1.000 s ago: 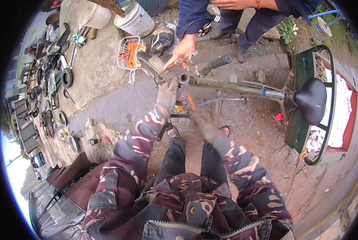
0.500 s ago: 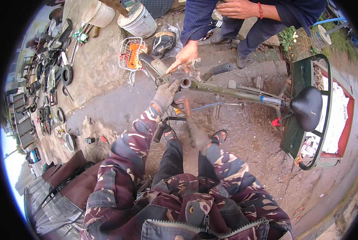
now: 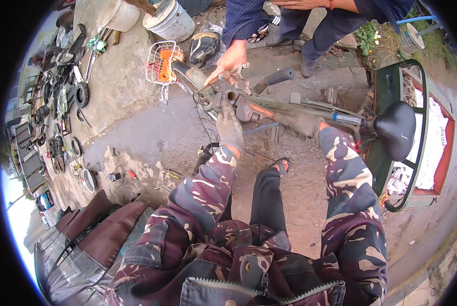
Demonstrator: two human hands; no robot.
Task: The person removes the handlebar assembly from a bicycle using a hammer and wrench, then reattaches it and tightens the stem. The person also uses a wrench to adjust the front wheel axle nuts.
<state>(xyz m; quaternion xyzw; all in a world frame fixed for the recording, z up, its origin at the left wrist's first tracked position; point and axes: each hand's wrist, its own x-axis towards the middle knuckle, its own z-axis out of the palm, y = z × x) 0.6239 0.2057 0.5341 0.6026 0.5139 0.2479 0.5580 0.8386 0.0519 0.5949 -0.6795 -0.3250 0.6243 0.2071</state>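
Where the left hand is: grey-gloved left hand [image 3: 230, 127] with its fingertips at the near edge of an open tube end [image 3: 231, 96]; whether it grasps anything cannot be told.
Right hand: grey-gloved right hand [image 3: 302, 121], blurred, closed around the handle of an orange-handled tool [image 3: 262, 110], whose dark end lies just right of the open tube.
Cycle frame: green cycle frame [image 3: 310, 110], beyond both forearms, running from the open tube rightward to a black saddle [image 3: 396, 130].
Co-worker's hand: bare co-worker's hand [image 3: 231, 64], reaching in from the far side, just beyond the open tube.
Handgrip: ribbed black handgrip [image 3: 280, 76], far side of the frame.
Far left: white wire basket with an orange object [image 3: 165, 66] inside; beyond it, a lidded pale bucket [image 3: 172, 25].
Right: green-railed cargo box, loaded with white material [image 3: 435, 137].
Left: small black tyre [image 3: 82, 95] among scattered parts.
Near left: brown sheeting [image 3: 111, 234].
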